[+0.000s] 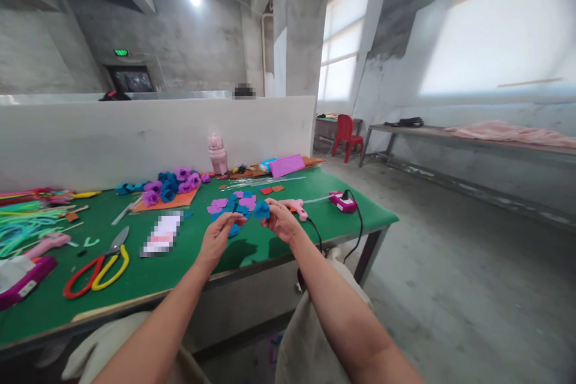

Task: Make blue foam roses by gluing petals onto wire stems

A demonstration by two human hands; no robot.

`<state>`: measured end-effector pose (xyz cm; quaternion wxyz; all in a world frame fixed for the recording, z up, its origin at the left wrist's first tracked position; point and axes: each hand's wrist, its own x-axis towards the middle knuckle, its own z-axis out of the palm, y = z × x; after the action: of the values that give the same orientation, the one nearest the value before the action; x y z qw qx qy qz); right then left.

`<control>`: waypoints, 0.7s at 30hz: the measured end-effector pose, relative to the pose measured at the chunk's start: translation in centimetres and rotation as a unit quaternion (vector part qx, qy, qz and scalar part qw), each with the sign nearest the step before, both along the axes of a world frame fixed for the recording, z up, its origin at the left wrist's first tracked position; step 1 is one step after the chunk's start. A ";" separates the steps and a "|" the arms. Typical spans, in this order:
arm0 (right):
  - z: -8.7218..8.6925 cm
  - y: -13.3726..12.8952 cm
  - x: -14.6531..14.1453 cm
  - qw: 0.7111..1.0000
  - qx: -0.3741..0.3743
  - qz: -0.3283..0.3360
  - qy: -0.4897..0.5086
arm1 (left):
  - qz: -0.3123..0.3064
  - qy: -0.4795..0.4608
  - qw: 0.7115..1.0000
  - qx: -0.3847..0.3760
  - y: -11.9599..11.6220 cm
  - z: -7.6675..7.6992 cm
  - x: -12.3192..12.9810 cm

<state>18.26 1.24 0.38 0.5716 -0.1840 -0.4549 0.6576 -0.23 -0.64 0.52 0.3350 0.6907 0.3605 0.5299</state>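
Overall, head view: the right hand (282, 223) grasps a blue piece (261, 210) between its fingers, above the green tabletop (198, 264). The left hand (216, 239) has its fingertips pinched together beside loose blue and purple pieces (246, 204); whether they grip anything cannot be told. A pink glue gun (299, 210) lies just beyond the right hand.

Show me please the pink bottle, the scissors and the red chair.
Pink bottle (218, 159), head view, middle of its body.
Scissors (117, 243), head view, metal blades.
Red chair (345, 128), head view, its backrest.
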 end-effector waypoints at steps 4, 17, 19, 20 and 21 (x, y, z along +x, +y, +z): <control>-0.2 0.6 0.7 0.996 0.002 0.045 -0.079 | -0.033 -0.070 0.992 -0.104 1.3 -0.4 0.7; -1.3 0.2 0.0 0.976 -0.047 0.083 -0.196 | -0.078 -0.130 0.946 -0.288 0.7 -0.5 1.8; -1.4 0.4 -0.4 0.973 -0.062 0.071 -0.213 | -0.046 -0.131 0.949 -0.284 0.8 -0.6 1.8; -1.4 0.4 -0.5 0.971 -0.053 0.056 -0.227 | -0.035 -0.136 0.949 -0.282 0.9 -0.7 1.7; -1.5 0.4 -0.7 0.968 -0.035 0.041 -0.244 | -0.029 -0.140 0.949 -0.280 0.9 -0.7 1.7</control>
<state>17.58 1.67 -1.12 0.4093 -0.3403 -0.5647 0.6307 1.44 0.26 -0.15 0.5768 0.4983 0.4239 0.4892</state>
